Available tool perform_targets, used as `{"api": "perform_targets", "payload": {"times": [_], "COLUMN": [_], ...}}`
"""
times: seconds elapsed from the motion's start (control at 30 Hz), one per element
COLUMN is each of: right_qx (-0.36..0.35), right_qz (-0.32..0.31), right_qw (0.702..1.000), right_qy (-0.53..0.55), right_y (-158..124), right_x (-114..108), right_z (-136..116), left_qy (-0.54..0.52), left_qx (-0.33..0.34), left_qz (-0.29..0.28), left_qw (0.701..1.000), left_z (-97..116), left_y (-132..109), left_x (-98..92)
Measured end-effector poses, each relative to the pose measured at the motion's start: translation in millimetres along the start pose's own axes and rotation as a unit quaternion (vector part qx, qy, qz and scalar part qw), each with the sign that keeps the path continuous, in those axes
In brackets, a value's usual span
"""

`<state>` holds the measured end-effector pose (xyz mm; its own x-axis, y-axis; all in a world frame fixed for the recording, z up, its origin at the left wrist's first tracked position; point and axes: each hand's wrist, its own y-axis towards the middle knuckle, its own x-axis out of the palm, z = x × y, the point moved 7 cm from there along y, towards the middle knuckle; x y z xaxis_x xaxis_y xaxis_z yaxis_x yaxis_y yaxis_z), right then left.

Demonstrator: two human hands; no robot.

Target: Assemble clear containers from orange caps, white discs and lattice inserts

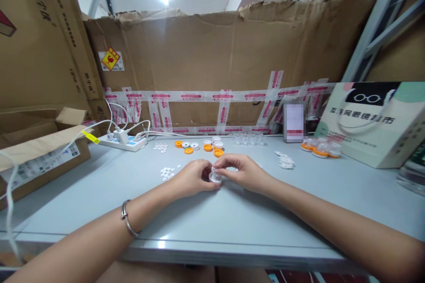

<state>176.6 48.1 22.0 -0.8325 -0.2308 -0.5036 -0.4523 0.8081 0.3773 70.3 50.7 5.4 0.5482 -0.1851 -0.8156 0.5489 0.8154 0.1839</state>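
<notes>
A: What are we working on, surface-wise?
B: A smooth, pale grey table point(232, 225) with a dull sheen. Creased brown cardboard point(232, 48) patched with printed clear tape walls it at the back.
A: And our hands?
B: Both forearms reach in from the near edge and meet at the table's middle. Our left hand point(192, 180) is curled, knuckles up, with a thin metal bangle point(126, 220) on that wrist. Our right hand point(245, 171) lies flatter, fingers bent inward.
A: Fingers?
B: Closed — the fingertips of both hands pinch one small clear cup point(215, 176) between them, the left on its side, the right at its rim.
A: How does the cup look?
B: Round, squat, see-through plastic, with something whitish at the top. It sits low, at or just above the tabletop — we cannot tell whether it touches.
A: What lies round it?
B: Flat orange and white rings point(199, 146) lie just beyond our hands, and a scatter of tiny white discs point(168, 172) lies to the left. A second white heap point(285, 161) is to the right, and a row of clear vials point(249, 138) stands by the cardboard. There's a white power strip point(122, 142) far left and a paper bag point(375, 124) at right.
</notes>
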Motion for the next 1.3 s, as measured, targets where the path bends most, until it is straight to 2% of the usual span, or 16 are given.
{"api": "perform_targets", "payload": {"times": [0.27, 0.73, 1.1, 1.17, 1.2, 1.3], "right_qx": [-0.004, -0.034, -0.048, -0.041, -0.033, 0.011], "right_qz": [0.002, 0.013, 0.016, 0.030, 0.047, 0.153], "right_qw": [1.000, 0.999, 0.998, 0.998, 0.997, 0.983], "right_qy": [0.001, -0.011, -0.027, -0.042, -0.052, -0.100], "right_y": [1, 0, -4, -2, 0, 7], "right_x": [1, 3, 8, -4, -16, -81], "right_z": [14, 18, 12, 11, 12, 26], "left_qy": [-0.009, -0.010, 0.022, 0.020, 0.020, 0.023], "left_qx": [0.025, 0.056, -0.033, -0.032, -0.030, -0.026], "left_qz": [-0.002, -0.017, 0.075, 0.075, 0.073, 0.072], "left_qw": [1.000, 0.998, 0.996, 0.996, 0.997, 0.997], "left_z": [2, 8, 11, 11, 12, 13], "left_y": [0, 0, -7, -8, -8, -10], "left_x": [1.3, 4.0, 7.9, 8.5, 8.5, 7.0]}}
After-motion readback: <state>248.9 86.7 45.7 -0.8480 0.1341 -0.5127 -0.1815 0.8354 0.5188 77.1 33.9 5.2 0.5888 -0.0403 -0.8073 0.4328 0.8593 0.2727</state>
